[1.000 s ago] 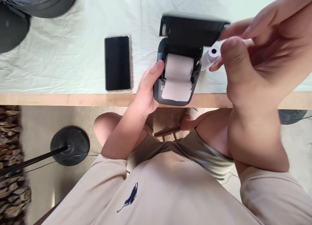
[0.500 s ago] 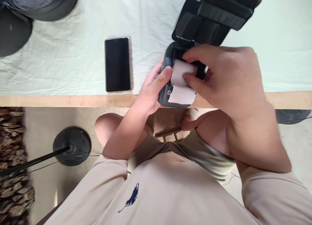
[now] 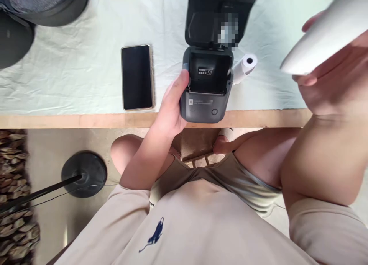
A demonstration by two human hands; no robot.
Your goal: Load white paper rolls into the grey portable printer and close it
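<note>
A dark grey label printer (image 3: pixel 205 108) is held over the table's front edge, its lid (image 3: pixel 215 23) raised and its paper compartment bare inside. Around its left side wraps my left hand (image 3: pixel 174 104), thumb on the front corner. A white paper roll (image 3: pixel 244 67) with a dark core lies on the cloth just right of the printer. My right hand (image 3: pixel 330 77) is at the upper right, its fingers around a large, smooth white object (image 3: pixel 327 35) that is cut off by the frame edge.
A phone (image 3: pixel 137 77) with a dark screen lies on the pale cloth (image 3: pixel 86 66), left of the printer. A black bag-like object (image 3: pixel 54 12) fills the far left corner. The wooden table edge (image 3: pixel 71 120) runs across; a round black stand base (image 3: pixel 84 174) is on the floor.
My right hand has left the printer for the upper right and now holds the white object. The paper has gone from the compartment, and a roll shows on the cloth.
</note>
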